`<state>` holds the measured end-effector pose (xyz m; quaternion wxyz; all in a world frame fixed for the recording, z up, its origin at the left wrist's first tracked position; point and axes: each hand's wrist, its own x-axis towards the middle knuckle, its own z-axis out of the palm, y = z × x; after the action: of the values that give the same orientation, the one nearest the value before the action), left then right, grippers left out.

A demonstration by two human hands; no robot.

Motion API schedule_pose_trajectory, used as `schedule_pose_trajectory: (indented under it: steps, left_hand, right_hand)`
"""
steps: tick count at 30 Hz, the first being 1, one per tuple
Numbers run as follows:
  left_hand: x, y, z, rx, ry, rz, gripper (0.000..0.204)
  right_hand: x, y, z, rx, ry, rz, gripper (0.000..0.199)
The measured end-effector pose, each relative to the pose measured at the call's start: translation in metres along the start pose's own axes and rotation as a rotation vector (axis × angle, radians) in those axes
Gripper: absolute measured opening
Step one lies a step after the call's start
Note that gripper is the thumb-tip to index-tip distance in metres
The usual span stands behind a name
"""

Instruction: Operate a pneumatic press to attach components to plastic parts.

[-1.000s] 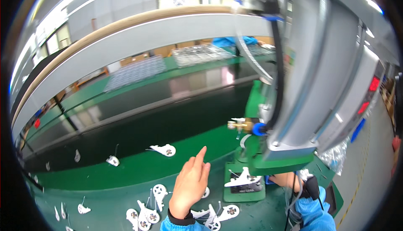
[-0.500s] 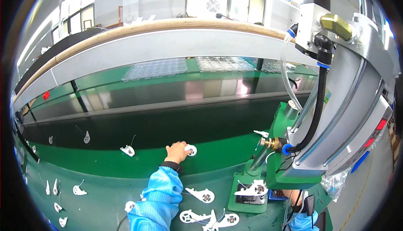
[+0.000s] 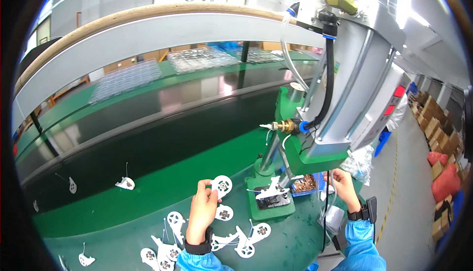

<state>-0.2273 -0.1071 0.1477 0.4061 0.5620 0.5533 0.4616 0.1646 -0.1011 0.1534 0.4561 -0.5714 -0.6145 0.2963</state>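
My left hand (image 3: 202, 209) is raised over the green table, its fingers pinching a white plastic part with a round spoked end (image 3: 222, 185). Just below it lies a similar white part (image 3: 224, 213). My right hand (image 3: 345, 188) is beside a blue bin of small copper-coloured pieces (image 3: 305, 184), thumb and fingertips together. Whatever those fingertips hold is too small to make out. Between the hands stands a green press (image 3: 315, 155), and another white part (image 3: 272, 189) rests on the dark fixture at its base.
Several white parts with thin wires (image 3: 167, 254) lie around my left forearm. More sit on the green belt (image 3: 152, 192) at the left. Clear plastic trays (image 3: 125, 80) stand on the far shelf. Cardboard boxes (image 3: 438, 133) line the floor at right. A black cable hangs by my right hand.
My left hand has come back from the belt toward the press, carrying a white part. My right hand, mostly hidden behind the press before, now shows beside the bin. The view has turned right.
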Motion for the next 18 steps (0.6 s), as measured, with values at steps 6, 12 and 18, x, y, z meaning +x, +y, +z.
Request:
schedule_pose_trajectory:
  steps: [6,12,18]
  left_hand:
    - [-0.006,0.006,0.011,-0.211,-0.106,-0.053,0.030]
    - [-0.015,0.033,0.022,-0.092,0.016,0.102,0.041]
    - [-0.029,0.044,0.056,0.151,0.118,0.291,0.023]
  right_hand:
    - [-0.033,-0.023,0.009,0.109,-0.062,0.068,0.013]
    - [-0.027,-0.056,0.038,0.049,-0.097,0.046,0.017]
    - [-0.002,-0.087,0.065,0.086,-0.223,-0.174,0.017]
